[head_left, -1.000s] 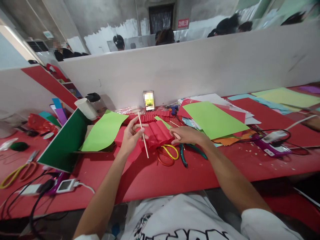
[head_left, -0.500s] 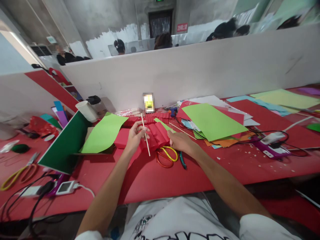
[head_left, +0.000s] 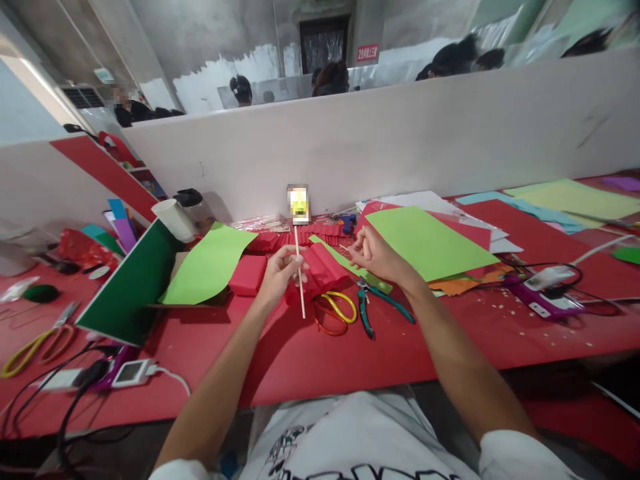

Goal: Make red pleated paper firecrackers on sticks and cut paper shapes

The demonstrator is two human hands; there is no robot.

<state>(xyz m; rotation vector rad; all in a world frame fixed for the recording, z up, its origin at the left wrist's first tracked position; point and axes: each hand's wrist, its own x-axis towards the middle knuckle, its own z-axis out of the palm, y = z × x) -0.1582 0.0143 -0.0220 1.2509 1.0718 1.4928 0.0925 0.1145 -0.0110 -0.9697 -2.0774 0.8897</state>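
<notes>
My left hand (head_left: 284, 270) is closed round a thin, pale wooden stick (head_left: 303, 303), which stands nearly upright in front of the red paper. My right hand (head_left: 376, 253) has its fingers pinched together on a second thin stick (head_left: 344, 248), of which only a short tip shows. Between the hands lies a loose sheet of red crepe paper (head_left: 325, 267), and a folded red paper pack (head_left: 247, 275) is left of it. Scissors (head_left: 343, 307) with yellow and red handles and teal-handled pliers (head_left: 367, 313) rest on the table just in front.
A green paper sheet (head_left: 213, 263) lies on a box at left, by a dark green board (head_left: 133, 287). More green paper (head_left: 425, 243) tops a stack at right. A purple power strip (head_left: 543, 300) with cables sits further right. A pale partition (head_left: 400, 140) bounds the back.
My right hand has left the red crepe paper, moving up and to the right to the second stick. The pliers are now more fully visible. My left hand has shifted slightly right with its stick.
</notes>
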